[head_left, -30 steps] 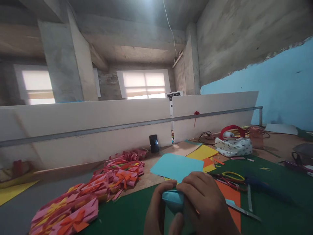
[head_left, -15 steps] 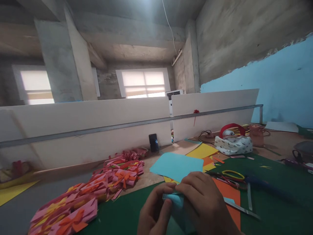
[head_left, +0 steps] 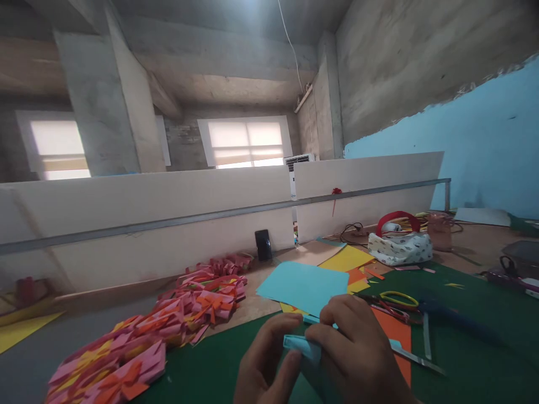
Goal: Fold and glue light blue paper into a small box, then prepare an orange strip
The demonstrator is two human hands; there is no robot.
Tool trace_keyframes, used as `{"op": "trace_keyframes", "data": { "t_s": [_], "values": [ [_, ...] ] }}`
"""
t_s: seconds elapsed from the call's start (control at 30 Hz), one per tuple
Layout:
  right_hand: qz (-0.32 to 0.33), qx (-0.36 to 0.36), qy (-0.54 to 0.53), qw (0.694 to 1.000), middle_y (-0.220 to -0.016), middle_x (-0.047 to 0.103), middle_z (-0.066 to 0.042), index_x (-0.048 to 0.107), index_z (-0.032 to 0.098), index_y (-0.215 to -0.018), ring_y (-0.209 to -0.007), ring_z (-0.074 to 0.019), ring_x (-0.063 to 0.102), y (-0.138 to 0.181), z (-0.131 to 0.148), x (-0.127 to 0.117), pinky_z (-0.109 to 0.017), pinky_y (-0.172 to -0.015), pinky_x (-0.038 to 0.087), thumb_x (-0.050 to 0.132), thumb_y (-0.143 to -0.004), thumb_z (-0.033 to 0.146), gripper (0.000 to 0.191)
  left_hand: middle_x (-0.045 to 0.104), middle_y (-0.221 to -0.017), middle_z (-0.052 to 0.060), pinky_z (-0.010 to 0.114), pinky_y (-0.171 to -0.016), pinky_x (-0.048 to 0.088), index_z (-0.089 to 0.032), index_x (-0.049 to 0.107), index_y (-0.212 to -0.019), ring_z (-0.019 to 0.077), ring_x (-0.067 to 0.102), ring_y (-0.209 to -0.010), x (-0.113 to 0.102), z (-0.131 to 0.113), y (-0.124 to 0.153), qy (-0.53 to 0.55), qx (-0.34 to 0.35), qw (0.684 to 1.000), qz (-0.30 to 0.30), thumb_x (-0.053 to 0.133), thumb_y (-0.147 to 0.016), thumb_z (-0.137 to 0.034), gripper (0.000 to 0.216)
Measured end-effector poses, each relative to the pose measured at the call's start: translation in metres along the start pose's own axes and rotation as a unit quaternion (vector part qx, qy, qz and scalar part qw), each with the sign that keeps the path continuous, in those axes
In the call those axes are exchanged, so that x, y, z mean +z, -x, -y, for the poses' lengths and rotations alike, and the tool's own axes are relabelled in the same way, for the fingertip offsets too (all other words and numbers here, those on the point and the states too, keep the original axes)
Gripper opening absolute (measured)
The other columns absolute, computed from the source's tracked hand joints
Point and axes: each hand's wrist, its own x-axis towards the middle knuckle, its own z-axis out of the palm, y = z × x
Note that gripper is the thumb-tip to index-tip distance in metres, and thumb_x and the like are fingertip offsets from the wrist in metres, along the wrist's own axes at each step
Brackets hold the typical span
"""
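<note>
A folded piece of light blue paper point(head_left: 309, 349) is held between both hands at the bottom centre, its folded edge facing up. My left hand point(head_left: 267, 359) pinches its left end, with the thumb on the near face. Closed on the right side of the same piece is my right hand point(head_left: 356, 345), fingers curled over it. The lower part of the paper is partly hidden by the hands. Just beyond them lies a stack of light blue sheets point(head_left: 303, 283).
Left of the hands is a long pile of pink and orange folded paper pieces point(head_left: 181, 314). Yellow-handled scissors point(head_left: 400, 299) lie right on a green mat point(head_left: 471, 336), near an orange sheet point(head_left: 398, 325). A phone point(head_left: 263, 245) leans on the white partition, with a patterned pouch point(head_left: 400, 248) farther right.
The right hand's fingers have lifted slightly and curled more. The paper's folded edge has tipped and shows more openly between the hands.
</note>
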Motion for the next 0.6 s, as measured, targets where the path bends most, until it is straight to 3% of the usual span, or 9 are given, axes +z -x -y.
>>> {"op": "trace_keyframes", "data": {
  "t_s": [0.17,0.3,0.47,0.6],
  "values": [
    [-0.005,-0.013,0.007,1.0,-0.066,0.051,-0.003,0.062,0.016,-0.071,-0.069,-0.015,0.044,0.0,-0.001,-0.004,-0.03,-0.062,0.031,0.046,-0.087,0.012,0.023,0.066,-0.104,0.006,0.032,-0.089,0.046,-0.024,0.067,-0.093,0.0221,0.062,-0.098,-0.011,0.001,-0.005,-0.136,0.076,0.985,0.074,0.063,-0.077,-0.024,0.016],
    [-0.027,0.005,0.006,1.0,-0.069,0.052,-0.003,0.065,0.019,-0.078,-0.073,-0.0164,0.045,0.002,-0.002,-0.002,-0.032,-0.066,0.034,0.043,-0.089,0.013,0.026,0.067,-0.104,0.005,0.029,-0.084,0.049,-0.025,0.066,-0.097,0.0207,0.062,-0.097,-0.012,0.002,-0.005,-0.175,0.121,0.974,0.08,0.063,-0.077,-0.019,0.021],
    [-0.009,0.068,-0.003,0.998,-0.075,0.052,-0.003,0.057,0.021,-0.068,-0.079,-0.0181,0.046,0.007,-0.002,-0.003,-0.033,-0.07,0.038,0.048,-0.085,0.017,0.02,0.068,-0.1,0.004,0.028,-0.081,0.051,-0.026,0.067,-0.096,0.0201,0.063,-0.094,-0.01,0.0,-0.005,-0.186,0.144,0.969,0.074,0.063,-0.077,-0.018,0.022],
    [0.019,0.042,-0.013,0.999,-0.076,0.05,-0.002,0.055,0.02,-0.065,-0.079,-0.0179,0.046,0.006,-0.002,-0.007,-0.033,-0.069,0.037,0.047,-0.082,0.01,0.022,0.068,-0.098,0.005,0.028,-0.08,0.051,-0.025,0.068,-0.093,0.0206,0.063,-0.093,-0.008,-0.002,-0.004,-0.193,0.142,0.968,0.073,0.063,-0.076,-0.017,0.019]
  ]
}}
